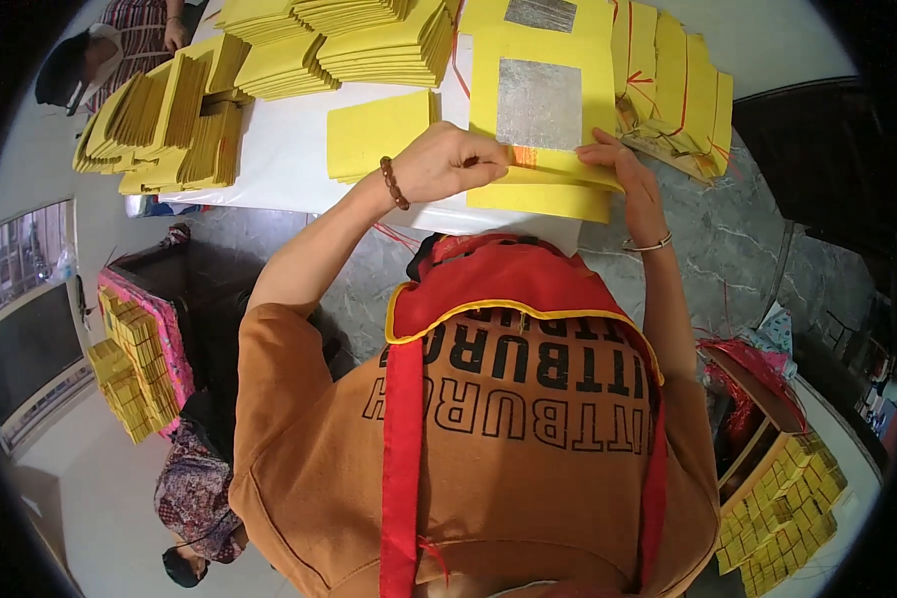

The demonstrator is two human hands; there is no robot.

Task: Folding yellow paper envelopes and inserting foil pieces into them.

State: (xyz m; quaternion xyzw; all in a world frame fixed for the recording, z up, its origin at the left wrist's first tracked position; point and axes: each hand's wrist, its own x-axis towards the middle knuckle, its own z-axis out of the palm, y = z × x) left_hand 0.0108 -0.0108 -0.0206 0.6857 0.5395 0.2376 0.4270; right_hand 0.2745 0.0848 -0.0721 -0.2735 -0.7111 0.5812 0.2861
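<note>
Yellow paper sheets (pixel 483 110) lie at the table's near edge, with a silver foil square (pixel 538 105) on the top one. Its near edge is folded up into a flap with an orange-red mark. My left hand (pixel 448 161), wearing a brown bead bracelet, is closed with curled fingers on the left end of that flap. At the right end, my right hand (pixel 630 179), with a thin bangle, grips the folded edge between fingers and thumb. Another yellow sheet (pixel 538 202) shows under the fold. Left of my left hand lies a small yellow stack (pixel 374 135).
Piles of folded yellow paper (pixel 384 50) cover the table's far side, with more at the left (pixel 174 120). Red-tied yellow bundles (pixel 683 90) stand at the right. People sit far left and lower left. Yellow blocks (pixel 782 513) are stacked at lower right.
</note>
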